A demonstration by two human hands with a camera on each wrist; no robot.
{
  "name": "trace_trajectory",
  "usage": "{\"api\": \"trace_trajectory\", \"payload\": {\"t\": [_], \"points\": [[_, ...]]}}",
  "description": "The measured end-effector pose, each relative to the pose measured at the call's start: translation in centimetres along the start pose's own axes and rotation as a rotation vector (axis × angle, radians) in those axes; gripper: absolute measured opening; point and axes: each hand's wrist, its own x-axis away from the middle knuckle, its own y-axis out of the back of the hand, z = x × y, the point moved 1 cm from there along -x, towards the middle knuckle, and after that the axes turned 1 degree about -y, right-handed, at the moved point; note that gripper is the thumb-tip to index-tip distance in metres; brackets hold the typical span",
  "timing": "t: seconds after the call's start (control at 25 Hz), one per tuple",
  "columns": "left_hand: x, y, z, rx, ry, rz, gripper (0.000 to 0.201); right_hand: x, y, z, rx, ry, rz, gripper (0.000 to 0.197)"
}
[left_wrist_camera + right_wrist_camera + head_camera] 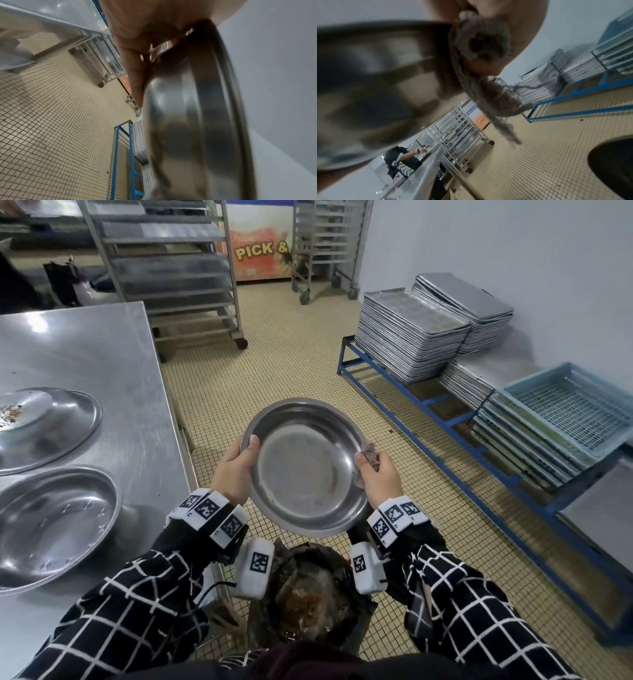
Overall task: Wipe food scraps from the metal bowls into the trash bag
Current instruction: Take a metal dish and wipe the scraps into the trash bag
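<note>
I hold a round metal bowl (305, 467) in the air above the trash bag (308, 597), which shows brown scraps inside. My left hand (236, 470) grips its left rim, thumb inside the bowl. My right hand (376, 474) pinches a grey, soiled cloth (368, 455) against the right rim. The bowl's inside looks mostly wiped, with a faint smear. In the left wrist view the bowl (197, 121) is edge-on under my fingers (135, 75). The right wrist view shows the cloth (488, 86) hanging from my fingers beside the blurred bowl (376, 81).
On the steel table (102, 354) at left sit two more metal bowls: one (44, 422) with crumbs, one (51, 525) nearer me. Stacked trays (411, 337) and blue crates (565, 412) rest on a blue frame at right. Wheeled racks (178, 275) stand behind.
</note>
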Motion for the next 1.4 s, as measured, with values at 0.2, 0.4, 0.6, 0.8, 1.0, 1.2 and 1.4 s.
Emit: {"api": "trace_trajectory", "payload": {"t": [0.2,0.4,0.6,0.8,1.0,1.2,1.4], "points": [[0.7,-1.2,-0.2,-0.016,-0.135,0.034,0.025,0.8,1.1,1.0,0.011,0.078,-0.164,0.023],[0.2,0.1,-2.1,0.072,0.209,0.292,0.054,0.4,4.6,4.8,0.198,0.206,0.071,0.014],[0.5,-0.5,-1.7,0.055,0.064,-0.030,0.036,1.5,3.0,5.0,0.094,0.194,-0.146,0.020],[0.7,-1.4,-1.2,0.087,-0.073,-0.139,0.044,2.8,0.9,5.3,-0.066,0.219,-0.262,0.021],[-0.5,1.2,-2.4,0.103,0.176,0.184,0.058,1.0,4.3,7.1,0.168,0.338,-0.045,0.017],[-0.4,1.9,-1.7,0.113,0.167,0.065,0.043,1.7,3.4,7.0,0.225,0.352,-0.079,0.020],[0.8,-1.1,-2.5,0.118,0.017,-0.080,0.021,3.8,0.8,4.9,-0.105,0.211,-0.346,0.019]]}}
